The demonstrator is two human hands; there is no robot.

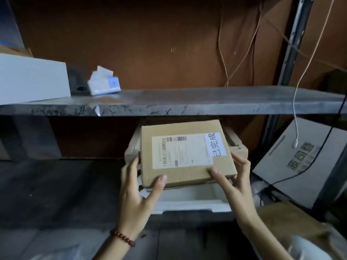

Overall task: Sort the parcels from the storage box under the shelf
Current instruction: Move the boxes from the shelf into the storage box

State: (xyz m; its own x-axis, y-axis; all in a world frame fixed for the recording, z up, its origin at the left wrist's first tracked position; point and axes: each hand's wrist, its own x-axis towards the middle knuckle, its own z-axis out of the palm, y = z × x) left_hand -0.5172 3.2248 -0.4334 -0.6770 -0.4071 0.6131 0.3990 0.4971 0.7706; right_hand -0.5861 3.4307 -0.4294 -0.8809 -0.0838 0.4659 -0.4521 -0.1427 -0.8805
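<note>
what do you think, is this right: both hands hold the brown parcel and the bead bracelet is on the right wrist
No: the head view shows the bead bracelet on the left wrist, not the right. The left hand and right hand do both hold the brown parcel.

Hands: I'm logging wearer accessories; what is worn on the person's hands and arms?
The left hand has a bracelet of round dark red beads at the wrist. The right hand wears nothing visible; no sleeves or rings show.
</note>
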